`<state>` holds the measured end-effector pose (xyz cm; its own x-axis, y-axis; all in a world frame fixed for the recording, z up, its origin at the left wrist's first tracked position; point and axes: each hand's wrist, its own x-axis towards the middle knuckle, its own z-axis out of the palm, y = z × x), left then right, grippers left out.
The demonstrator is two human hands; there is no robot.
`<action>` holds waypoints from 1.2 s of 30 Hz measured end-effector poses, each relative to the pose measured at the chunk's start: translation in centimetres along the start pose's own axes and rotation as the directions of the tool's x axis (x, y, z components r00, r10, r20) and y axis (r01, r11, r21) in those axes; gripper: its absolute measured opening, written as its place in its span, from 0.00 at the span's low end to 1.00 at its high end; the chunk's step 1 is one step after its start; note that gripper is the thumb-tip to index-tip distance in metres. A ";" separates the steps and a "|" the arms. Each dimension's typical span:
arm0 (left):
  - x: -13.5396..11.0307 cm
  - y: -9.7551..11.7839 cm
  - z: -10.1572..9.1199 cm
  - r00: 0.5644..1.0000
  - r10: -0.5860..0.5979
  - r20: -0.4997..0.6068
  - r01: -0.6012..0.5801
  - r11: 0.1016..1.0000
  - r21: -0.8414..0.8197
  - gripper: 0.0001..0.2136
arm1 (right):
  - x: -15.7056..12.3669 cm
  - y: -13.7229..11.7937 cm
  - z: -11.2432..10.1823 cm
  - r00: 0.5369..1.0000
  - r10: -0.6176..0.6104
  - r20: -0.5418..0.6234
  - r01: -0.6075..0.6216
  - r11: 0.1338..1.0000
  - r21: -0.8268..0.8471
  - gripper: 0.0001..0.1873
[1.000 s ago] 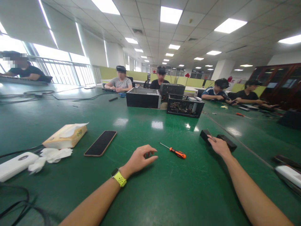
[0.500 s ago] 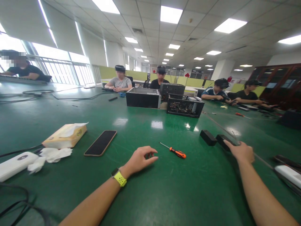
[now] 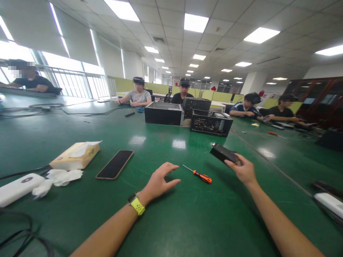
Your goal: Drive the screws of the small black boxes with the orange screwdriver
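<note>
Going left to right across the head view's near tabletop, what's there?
White oblong device, yellow boxy tissue pack, brown-edged rectangular phone, left hand, orange-black screwdriver, black rectangular block in right hand, white rounded object.

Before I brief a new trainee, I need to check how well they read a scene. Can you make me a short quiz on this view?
1. Which hand holds the black block?
2. True or false: the orange and black screwdriver lies on the green table, held by neither hand.
3. Fill in the blank: the phone lies between the tissue pack and the ____ hand.

Key:
1. The right hand.
2. True.
3. Left; the left hand is open, with a watch on its wrist.
</note>
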<state>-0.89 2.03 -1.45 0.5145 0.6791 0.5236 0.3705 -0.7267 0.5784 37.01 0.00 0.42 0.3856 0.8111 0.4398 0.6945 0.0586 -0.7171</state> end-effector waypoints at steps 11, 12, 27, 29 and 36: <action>0.0 0.8 -0.3 0.966 0.083 0.244 -0.094 0.995 0.031 0.20 | -7.5 -7.0 6.5 0.641 -0.339 0.688 0.226 0.941 0.253 0.30; 0.0 0.8 -0.3 0.965 0.082 0.251 -0.094 0.995 0.034 0.20 | -7.2 -6.6 6.3 0.652 -0.331 0.683 0.228 0.944 0.239 0.32; -0.1 0.8 -0.1 0.967 0.091 0.237 -0.091 0.996 -0.011 0.18 | -3.4 -1.0 5.3 0.892 -0.126 0.433 0.286 0.900 -0.328 0.13; -0.1 0.7 -0.1 0.966 0.091 0.244 -0.092 0.996 -0.008 0.18 | -3.6 -1.4 5.3 0.894 -0.123 0.430 0.293 0.888 -0.355 0.15; -0.2 0.7 -0.2 0.961 0.104 0.257 -0.102 0.995 -0.022 0.17 | -4.5 -4.6 4.3 0.843 -0.255 0.473 0.406 0.879 -0.250 0.17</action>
<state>-0.91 1.43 -0.98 0.7313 0.5505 0.4028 0.2993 -0.7896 0.5357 29.47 -1.41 -0.64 -0.1391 0.9443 0.2981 0.9189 0.2354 -0.3166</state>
